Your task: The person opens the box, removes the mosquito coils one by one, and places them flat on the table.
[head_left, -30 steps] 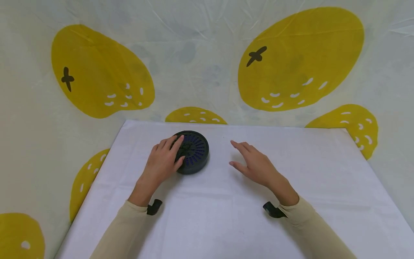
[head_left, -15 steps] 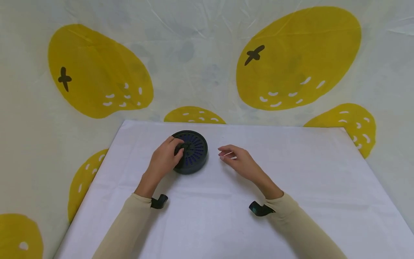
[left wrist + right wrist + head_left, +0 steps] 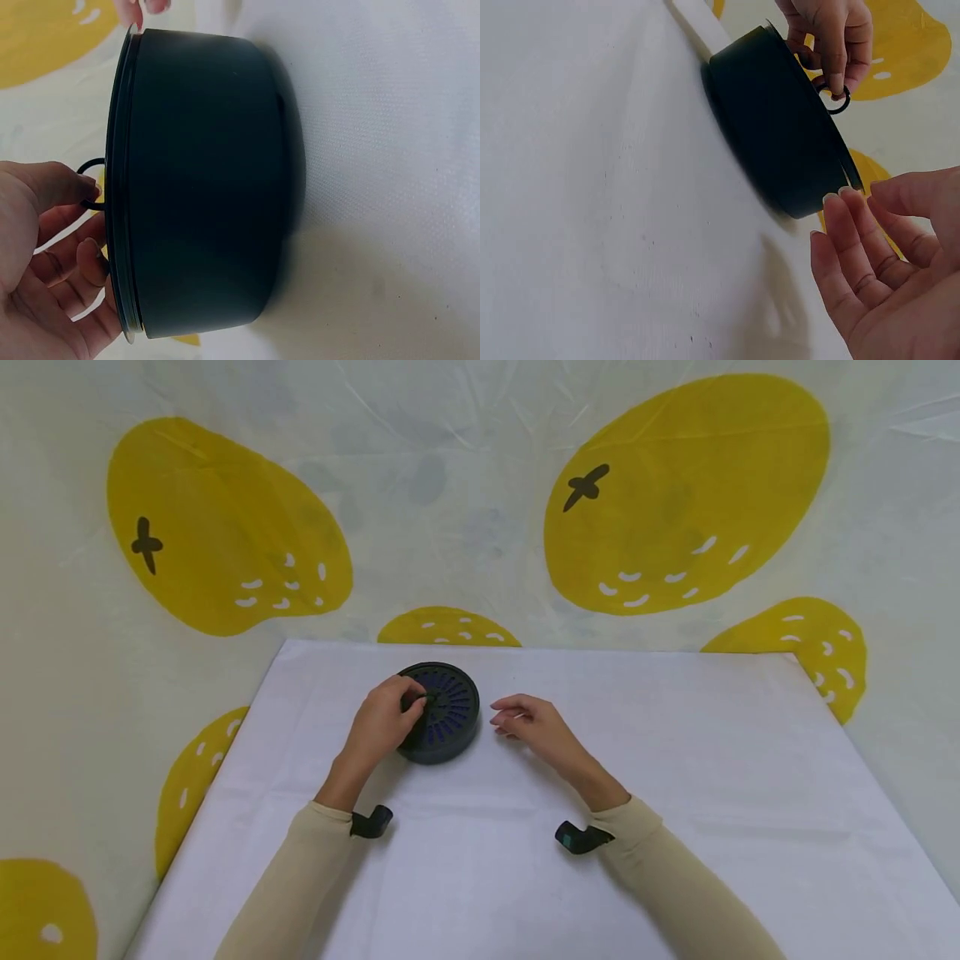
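Note:
A round, dark mosquito coil holder (image 3: pixel 442 750) stands on the white cloth, left of the middle. Its slotted lid (image 3: pixel 455 700) lies on top, the slots purplish in the head view. My left hand (image 3: pixel 381 720) pinches the small ring handle (image 3: pixel 91 162) between thumb and fingers, and the other fingers curl over the lid's left part. To the right of the holder hovers my right hand (image 3: pixel 531 727), holding nothing, fingers loosely bent toward the rim. The right wrist view shows its fingertips (image 3: pixel 832 206) close to the holder's wall.
The white cloth (image 3: pixel 480 877) covers the table, whose far edge meets a hanging sheet (image 3: pixel 465 485) printed with yellow fruit. A dark wrist camera (image 3: pixel 372 822) juts from the left sleeve, and another camera (image 3: pixel 582 838) from the right sleeve.
My left fingers, spread over the lid a second ago, have closed on its ring handle. My right hand has moved left toward the holder, its fingers drawing together. The holder stays in place.

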A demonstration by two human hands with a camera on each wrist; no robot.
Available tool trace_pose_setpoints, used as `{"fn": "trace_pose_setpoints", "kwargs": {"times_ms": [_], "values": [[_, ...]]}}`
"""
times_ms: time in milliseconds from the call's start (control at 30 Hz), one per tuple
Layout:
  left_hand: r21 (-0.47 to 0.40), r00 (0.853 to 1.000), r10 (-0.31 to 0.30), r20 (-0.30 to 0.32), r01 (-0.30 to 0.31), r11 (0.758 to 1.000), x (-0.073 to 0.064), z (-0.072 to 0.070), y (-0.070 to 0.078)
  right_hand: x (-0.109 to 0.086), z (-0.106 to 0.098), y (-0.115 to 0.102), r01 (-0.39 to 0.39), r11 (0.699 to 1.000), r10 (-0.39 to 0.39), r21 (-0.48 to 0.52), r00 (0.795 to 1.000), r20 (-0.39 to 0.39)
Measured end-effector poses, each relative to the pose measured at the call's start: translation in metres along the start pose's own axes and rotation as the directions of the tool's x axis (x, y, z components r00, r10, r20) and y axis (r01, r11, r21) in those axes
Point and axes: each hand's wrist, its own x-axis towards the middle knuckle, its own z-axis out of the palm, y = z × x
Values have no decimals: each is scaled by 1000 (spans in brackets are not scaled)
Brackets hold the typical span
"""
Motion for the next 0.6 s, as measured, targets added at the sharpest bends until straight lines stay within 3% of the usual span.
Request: {"fn": "trace_pose_setpoints", "kwargs": {"times_ms": [600], "values": [[-6, 999, -41, 23, 42, 999, 3, -4, 2, 13, 25, 5, -90, 979, 94, 181, 995, -12]]}}
